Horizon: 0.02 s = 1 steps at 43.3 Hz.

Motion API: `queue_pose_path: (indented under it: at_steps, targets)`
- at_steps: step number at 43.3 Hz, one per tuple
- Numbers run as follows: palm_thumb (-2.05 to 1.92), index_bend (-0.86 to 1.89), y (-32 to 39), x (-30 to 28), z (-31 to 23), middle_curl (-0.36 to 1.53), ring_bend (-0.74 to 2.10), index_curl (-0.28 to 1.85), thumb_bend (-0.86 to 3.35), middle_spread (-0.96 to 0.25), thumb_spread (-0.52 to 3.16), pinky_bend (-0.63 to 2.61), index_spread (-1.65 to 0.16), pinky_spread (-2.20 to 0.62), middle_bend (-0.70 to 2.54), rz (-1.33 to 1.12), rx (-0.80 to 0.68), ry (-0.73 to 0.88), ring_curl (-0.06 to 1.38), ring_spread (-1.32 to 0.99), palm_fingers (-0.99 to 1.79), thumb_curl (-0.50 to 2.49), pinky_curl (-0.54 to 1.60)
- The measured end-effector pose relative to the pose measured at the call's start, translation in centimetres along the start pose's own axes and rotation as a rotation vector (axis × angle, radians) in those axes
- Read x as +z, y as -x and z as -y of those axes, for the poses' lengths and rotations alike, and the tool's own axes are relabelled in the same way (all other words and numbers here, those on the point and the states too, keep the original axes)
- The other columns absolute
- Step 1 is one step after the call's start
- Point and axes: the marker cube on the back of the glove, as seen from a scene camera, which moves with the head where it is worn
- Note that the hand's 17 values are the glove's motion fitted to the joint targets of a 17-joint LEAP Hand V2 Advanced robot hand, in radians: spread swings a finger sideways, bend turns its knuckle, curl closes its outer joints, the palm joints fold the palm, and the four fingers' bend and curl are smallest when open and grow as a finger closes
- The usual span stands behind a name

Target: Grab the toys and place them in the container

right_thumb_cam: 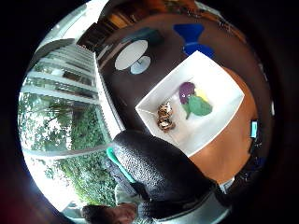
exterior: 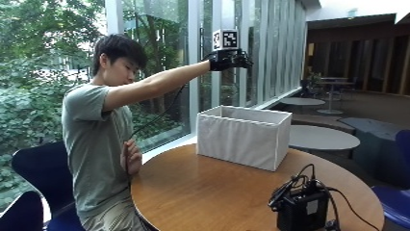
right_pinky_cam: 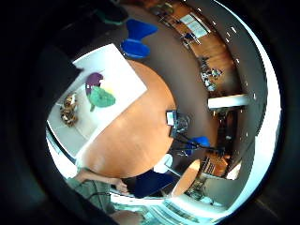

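Note:
My gloved right hand (exterior: 227,60) is raised well above the white fabric container (exterior: 243,137), which stands on the round wooden table (exterior: 211,192). Its fingers (right_thumb_cam: 159,172) are curled across the palm over a thin teal toy (right_thumb_cam: 119,165), of which only an edge shows. Looking down into the container (right_thumb_cam: 219,100), I see a purple eggplant toy (right_thumb_cam: 187,89), a green toy (right_thumb_cam: 200,107) and a small yellow piece (right_thumb_cam: 202,94) lying together. A brown striped toy (right_thumb_cam: 165,116) lies apart from them, near one wall.
A black device with cables (exterior: 301,207) sits at the table's near edge. The person's bare left hand (exterior: 131,159) is held at the chest. Blue chairs (right_pinky_cam: 136,40) stand around the table, with glass windows behind the container.

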Motion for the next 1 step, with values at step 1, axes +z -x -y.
queue_pose_path:
  at_steps: [1]
  targets:
    - [-0.18,0.12,-0.16,-0.01,-0.18,0.43,0.64,0.17,-0.12,-0.03,1.02,1.07,-0.15,-0.06,0.19,0.003,-0.001,-0.001,0.26,-0.08,-0.25,0.28,0.39]
